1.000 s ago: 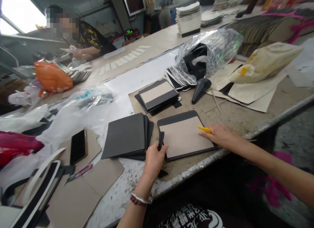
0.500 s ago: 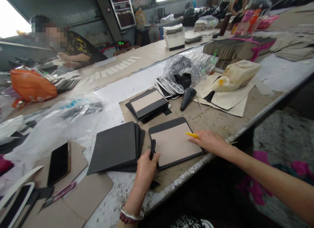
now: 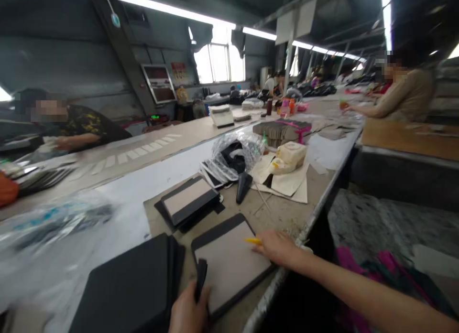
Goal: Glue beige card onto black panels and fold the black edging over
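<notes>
Our left hand (image 3: 188, 310) pinches a black strip (image 3: 201, 274) at the left edge of the beige-faced panel (image 3: 229, 261); our right hand (image 3: 278, 248) grips a yellow pointed tool (image 3: 252, 241). Flat beside the dark panel stack (image 3: 131, 280), the panel seems light, bendable, best held by its borders.

I am finding no readable word, number or brand around me. On the left part of the worktop (image 3: 268, 297), well in from its near edge, a clear plastic bag (image 3: 59, 223) is carrying blue print, too blurred for me to read. Past the far edge, 1 reddish poster (image 3: 178, 72) is hanging, its marks too small to make out. Just beside it, 1 framed board (image 3: 158, 83) is showing dark and pale areas that I am not managing to read. Below that, 1 green display (image 3: 155, 116) is glowing, equally unreadable.
</notes>
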Motion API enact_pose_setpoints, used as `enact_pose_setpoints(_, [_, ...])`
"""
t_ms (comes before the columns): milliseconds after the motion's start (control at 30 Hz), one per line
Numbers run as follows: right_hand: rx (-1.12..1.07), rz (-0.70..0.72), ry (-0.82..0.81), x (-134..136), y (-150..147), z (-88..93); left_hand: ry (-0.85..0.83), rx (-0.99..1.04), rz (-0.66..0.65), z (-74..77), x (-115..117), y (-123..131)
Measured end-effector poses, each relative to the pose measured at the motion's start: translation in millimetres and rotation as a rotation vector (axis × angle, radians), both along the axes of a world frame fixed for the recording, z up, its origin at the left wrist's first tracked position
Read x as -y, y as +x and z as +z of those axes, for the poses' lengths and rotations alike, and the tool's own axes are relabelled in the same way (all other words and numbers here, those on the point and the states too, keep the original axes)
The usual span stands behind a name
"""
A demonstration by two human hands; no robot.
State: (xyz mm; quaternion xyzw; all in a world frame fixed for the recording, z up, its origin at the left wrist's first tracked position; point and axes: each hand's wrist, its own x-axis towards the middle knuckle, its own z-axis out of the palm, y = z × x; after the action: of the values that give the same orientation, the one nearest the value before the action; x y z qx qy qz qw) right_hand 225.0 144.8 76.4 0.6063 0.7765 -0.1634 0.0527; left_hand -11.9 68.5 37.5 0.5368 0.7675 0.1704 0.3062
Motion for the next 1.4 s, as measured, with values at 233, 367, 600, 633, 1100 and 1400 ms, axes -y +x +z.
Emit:
enact_pose_setpoints(233, [0.024, 0.06, -0.103, -14.8, 0.6, -13.2, -0.075, 0.103, 0.061, 13.9, -1.4, 5.1])
enact_pose_setpoints(367, [0.053, 0.055, -0.089, -14.9, 1.6, -13.0, -0.041, 0.154, 0.082, 8.1, 3.1, 4.5])
enact_pose_setpoints(600, [0.087, 0.075, -0.057, -17.1, 3.6, -19.8, -0.037, 0.234, 0.107, 8.8, 3.5, 5.3])
enact_pose_setpoints(633, [0.088, 0.08, -0.058, -17.5, 3.9, -20.9, -0.041, 0.246, 0.112, 9.6, 3.7, 5.5])
enact_pose_setpoints(1100, [0.08, 0.056, -0.074, -14.6, 0.8, -12.4, -0.054, 0.262, 0.15, 9.8, 4.0, 6.1])
enact_pose_setpoints(1400, [0.084, 0.058, -0.056, -10.8, 0.3, -8.8, -0.063, 0.233, 0.15, 11.2, 3.9, 8.1])
